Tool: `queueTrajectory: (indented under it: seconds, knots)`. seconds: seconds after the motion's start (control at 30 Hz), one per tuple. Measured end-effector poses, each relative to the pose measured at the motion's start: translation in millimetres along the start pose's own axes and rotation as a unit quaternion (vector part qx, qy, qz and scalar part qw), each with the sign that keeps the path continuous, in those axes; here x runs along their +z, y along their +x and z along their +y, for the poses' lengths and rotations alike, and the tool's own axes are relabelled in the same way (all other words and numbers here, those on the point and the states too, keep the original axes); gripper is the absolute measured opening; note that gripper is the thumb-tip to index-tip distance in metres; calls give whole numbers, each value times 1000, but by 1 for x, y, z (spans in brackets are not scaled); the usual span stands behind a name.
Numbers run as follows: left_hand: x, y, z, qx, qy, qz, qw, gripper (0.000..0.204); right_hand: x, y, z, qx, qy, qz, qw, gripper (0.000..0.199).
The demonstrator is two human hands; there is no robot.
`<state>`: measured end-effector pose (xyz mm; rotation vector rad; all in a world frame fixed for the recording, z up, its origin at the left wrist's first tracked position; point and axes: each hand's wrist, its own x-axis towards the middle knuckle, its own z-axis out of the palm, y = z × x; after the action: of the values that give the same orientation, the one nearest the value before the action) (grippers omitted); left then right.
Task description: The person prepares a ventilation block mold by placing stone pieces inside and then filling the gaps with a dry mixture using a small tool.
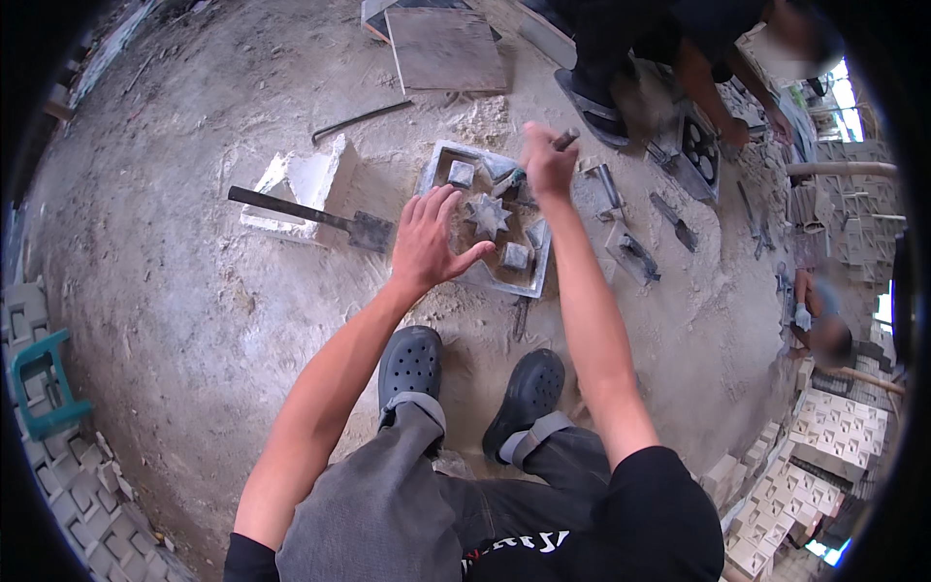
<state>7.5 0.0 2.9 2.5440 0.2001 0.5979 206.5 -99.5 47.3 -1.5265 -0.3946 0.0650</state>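
On the dusty cement floor [194, 291], just ahead of two black clogs [409, 361], a square metal mould [441, 160] with a star-shaped core [488, 215] and small corner blocks is being worked. The left hand [427, 242] is spread wide and laid on the mould's near-left side, seemingly to steady it, while the right hand [546, 160] is closed around a small dark tool [565, 139] held above the far edge. A flat-bladed scraper [301, 213] and a white block [310, 179] are left beside the mould, and another person's hand [734, 133] is seen at a second mould [700, 150].
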Motion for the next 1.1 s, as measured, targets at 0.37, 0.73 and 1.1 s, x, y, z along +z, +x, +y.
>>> queueTrajectory:
  seconds: [0.37, 0.73, 1.1]
  knots:
    - [-10, -7, -13, -4, 10, -3, 1000, 90, -5, 0, -79, -33, 146, -179, 972, 48]
    - [-7, -4, -12, 1, 12, -20, 1000, 84, -7, -6, -58, 28, 236, -93, 967, 46]
    - [-5, -3, -9, 12, 28, -15, 999, 84, -3, 0, -27, 78, 103, -32, 991, 45]
